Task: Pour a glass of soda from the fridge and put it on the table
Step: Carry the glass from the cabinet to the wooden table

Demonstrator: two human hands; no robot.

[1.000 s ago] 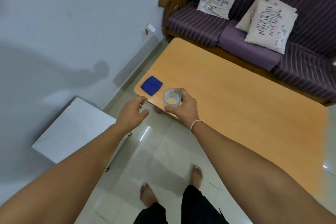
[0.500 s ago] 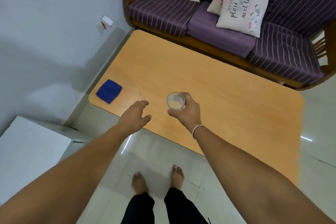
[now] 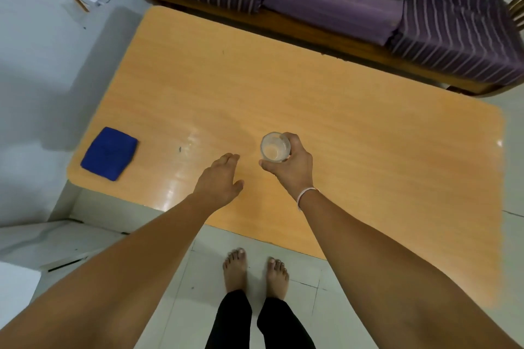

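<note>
Glass (image 3: 275, 147) is gripped round its side wall by right hand (image 3: 292, 168) above table (image 3: 368, 150); left hand (image 3: 219, 183) loose, empty. Likely rigid, fragile, slippery, light; best kept upright.

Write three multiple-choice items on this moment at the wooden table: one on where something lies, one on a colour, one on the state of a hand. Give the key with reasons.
1. Where does the folded cloth lie?
A. On the sofa
B. On the floor by the feet
C. Near the table's left corner

2. What colour is that cloth?
A. Blue
B. Red
C. White

3. What is the right hand doing?
A. Resting flat and empty on the table
B. Gripping the glass over the table
C. Holding a bottle

Key:
1. C, the cloth sits on the tabletop close to its left near corner.
2. A, it is plainly deep blue against the orange wood.
3. B, the fingers wrap the glass from the side, while the left hand is open and holds nothing.
</note>
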